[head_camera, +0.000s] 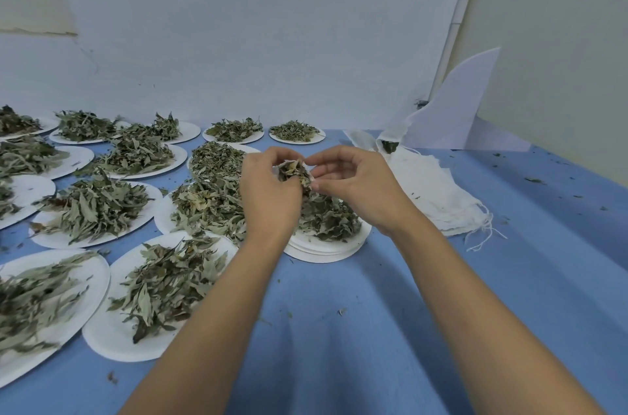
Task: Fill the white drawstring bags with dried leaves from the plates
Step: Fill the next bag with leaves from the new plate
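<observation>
At the frame's centre the left hand (268,200) curls its fingers round a small white drawstring bag (295,171) stuffed with leaves; the right hand (356,187) pinches the bag's mouth between thumb and forefinger; just below, dried leaves (328,219) heap on a stack of plates (323,253); leaf-laden plates (102,340) crowd the left half, rims nearly touching; a pile of empty bags (438,197) lies right of centre; the blue table (339,329) lies open at lower centre and right.
</observation>
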`<action>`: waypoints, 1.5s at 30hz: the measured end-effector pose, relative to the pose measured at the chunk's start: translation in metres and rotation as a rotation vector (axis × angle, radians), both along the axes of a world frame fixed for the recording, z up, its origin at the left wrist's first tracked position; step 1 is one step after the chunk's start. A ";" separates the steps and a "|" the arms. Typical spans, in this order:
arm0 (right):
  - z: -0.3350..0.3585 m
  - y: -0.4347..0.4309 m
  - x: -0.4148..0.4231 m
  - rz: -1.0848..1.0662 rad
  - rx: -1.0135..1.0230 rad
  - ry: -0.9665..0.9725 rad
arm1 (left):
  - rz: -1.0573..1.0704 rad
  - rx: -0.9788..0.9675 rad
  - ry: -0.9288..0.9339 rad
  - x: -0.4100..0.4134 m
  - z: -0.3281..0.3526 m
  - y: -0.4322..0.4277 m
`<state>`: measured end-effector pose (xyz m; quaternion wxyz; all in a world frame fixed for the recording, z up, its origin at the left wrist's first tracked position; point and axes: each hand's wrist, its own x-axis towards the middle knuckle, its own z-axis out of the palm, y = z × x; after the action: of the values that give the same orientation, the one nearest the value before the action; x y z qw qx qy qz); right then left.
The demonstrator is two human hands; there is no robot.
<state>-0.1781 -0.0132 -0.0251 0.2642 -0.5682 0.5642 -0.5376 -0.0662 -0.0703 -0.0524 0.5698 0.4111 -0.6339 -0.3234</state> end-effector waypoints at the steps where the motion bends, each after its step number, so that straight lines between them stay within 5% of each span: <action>1: -0.002 -0.001 0.001 -0.011 -0.009 0.002 | 0.034 -0.043 -0.015 -0.001 -0.001 0.002; 6: -0.014 -0.009 0.011 -0.226 -0.102 0.126 | 0.064 -0.054 -0.029 -0.002 -0.002 0.002; 16: -0.022 -0.015 0.007 -0.504 -0.150 0.281 | -0.284 0.237 0.114 -0.005 0.003 0.000; 21: -0.023 -0.015 0.009 -0.460 -0.186 0.333 | -0.278 0.265 0.186 -0.008 0.001 -0.001; 30: -0.005 -0.005 0.008 0.014 -0.058 -0.110 | -0.089 0.196 0.155 0.000 -0.005 -0.007; 35: -0.007 -0.006 0.009 -0.050 -0.046 -0.049 | -0.021 0.231 0.223 0.001 -0.006 -0.009; 40: -0.012 -0.003 0.002 0.011 0.059 0.288 | -0.040 0.309 0.321 0.001 -0.005 -0.009; 45: -0.018 -0.010 0.002 -0.127 -0.064 0.232 | -0.186 0.431 0.363 0.000 0.002 -0.006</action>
<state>-0.1764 -0.0233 -0.0426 0.1441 -0.5979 0.6084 -0.5016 -0.0662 -0.0762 -0.0501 0.5412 0.3983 -0.4731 -0.5697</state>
